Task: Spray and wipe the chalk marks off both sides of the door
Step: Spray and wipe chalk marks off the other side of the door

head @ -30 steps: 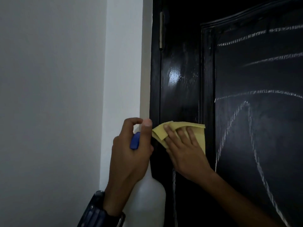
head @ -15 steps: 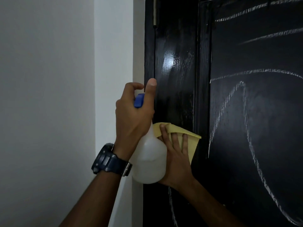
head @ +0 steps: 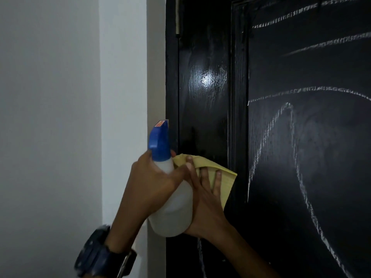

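A glossy black door (head: 204,109) fills the right of the head view, with white chalk lines (head: 289,125) across its inset panel. My left hand (head: 152,183) grips the neck of a white spray bottle (head: 172,207) with a blue spray head (head: 159,141), held upright in front of the door's hinge side. My right hand (head: 208,199) presses a folded yellow cloth (head: 222,177) flat against the door's left stile, fingers straight. The bottle hides part of that hand. A short chalk stroke (head: 200,255) shows below my right wrist.
A pale wall (head: 60,117) and a white door frame edge (head: 155,77) stand to the left. A metal hinge (head: 177,17) sits at the top of the door's left edge. A dark watch (head: 100,255) is on my left wrist.
My left hand slid from the trigger head down to the bottle's neck, leaving the blue head bare. My right hand and the cloth stayed at about the same spot on the stile.
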